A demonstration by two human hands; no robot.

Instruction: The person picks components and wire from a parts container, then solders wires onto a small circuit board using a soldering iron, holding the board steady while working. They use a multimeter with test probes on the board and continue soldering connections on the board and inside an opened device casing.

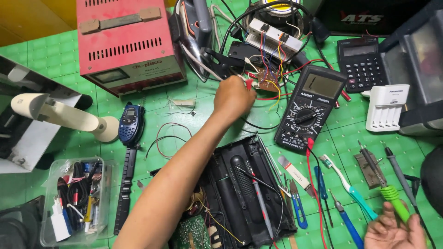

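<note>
My left hand (pixel 233 97) reaches far forward over the green mat, its fingers closed on a red test probe (pixel 249 84). The probe tip is next to a small brown circuit board (pixel 268 81) with coloured wires. Just right of it lies a black multimeter (pixel 309 108), and its red lead (pixel 315 184) trails toward me. At the bottom right, my right hand (pixel 392 229) holds a green-handled screwdriver (pixel 393 194) with its shaft pointing away from me. An opened black device case (pixel 240 193) lies beside my left forearm.
A red metal box (pixel 124 41) stands at the back left, with a clothes iron (pixel 194 32) beside it. A calculator (pixel 362 62) and a white battery charger (pixel 385 108) lie at the right. A blue handset (pixel 131 124), a plastic tub of cables (pixel 76 198), a toothbrush (pixel 346 184) and hand tools lie around.
</note>
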